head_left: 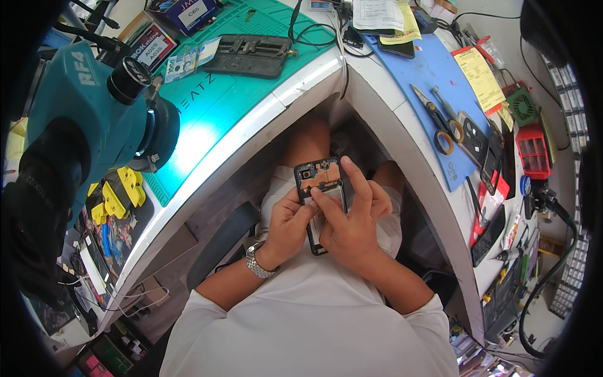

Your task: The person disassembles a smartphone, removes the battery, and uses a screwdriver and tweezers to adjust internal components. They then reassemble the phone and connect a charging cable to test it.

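1. Fingers [300, 212] of my left hand [286, 229] curl around the left edge of the opened phone [321, 188], thumb pressed on its side.
2. My right hand [352, 223] cups the phone's right edge; the index finger stretches up past the top corner and the thumb presses on the exposed inside.
3. I hold the phone above my lap, in the gap between the two benches, camera end away from me.
4. I see a silver wristwatch [257, 264] on my left wrist.
5. To my left sits a teal microscope [81, 107] over a green mat [213, 94]; to my right, scissors [436, 122] lie on a blue mat [433, 69].
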The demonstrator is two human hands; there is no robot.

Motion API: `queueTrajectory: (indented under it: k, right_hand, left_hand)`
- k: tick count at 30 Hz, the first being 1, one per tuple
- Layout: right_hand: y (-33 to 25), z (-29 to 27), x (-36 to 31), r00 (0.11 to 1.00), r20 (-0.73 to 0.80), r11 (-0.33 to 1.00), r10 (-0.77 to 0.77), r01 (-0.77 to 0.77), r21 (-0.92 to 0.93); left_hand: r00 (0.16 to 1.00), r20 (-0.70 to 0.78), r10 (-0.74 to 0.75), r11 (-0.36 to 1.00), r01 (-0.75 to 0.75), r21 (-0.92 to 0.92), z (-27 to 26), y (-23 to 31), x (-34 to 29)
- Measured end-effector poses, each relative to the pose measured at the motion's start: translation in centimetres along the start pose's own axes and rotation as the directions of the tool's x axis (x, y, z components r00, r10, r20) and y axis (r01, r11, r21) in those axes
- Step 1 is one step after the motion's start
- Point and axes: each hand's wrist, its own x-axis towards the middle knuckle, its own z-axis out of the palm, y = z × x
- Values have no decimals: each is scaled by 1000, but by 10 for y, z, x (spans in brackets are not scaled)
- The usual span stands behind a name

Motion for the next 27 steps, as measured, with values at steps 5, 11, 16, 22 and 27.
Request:
queueTrajectory:
  k: [5,11,16,22,27]
  right_hand:
    - [5,-6,1,999,-30,1000,15,-15,12]
    - [8,-6,2,999,-45,1000,-9,9,9]
    - [10,-4,2,998,-49,999,-44,44,2]
    - [5,2,-3,996,-75,998,-54,51,-48]
    - [-3,3,-4,997,-73,998,-30,26,-63]
  left_hand:
    - [999,13,-34,999,35,-28,1,4,-1]
    - [999,16,-36,999,36,-1,-2,0,-2]
    - [999,48,-2,999,0,44,1,2,-1]
    - [998,68,2,997,-6,71,2,5,-2]
    - [999,53,11,999,-14,52,3,4,-3]
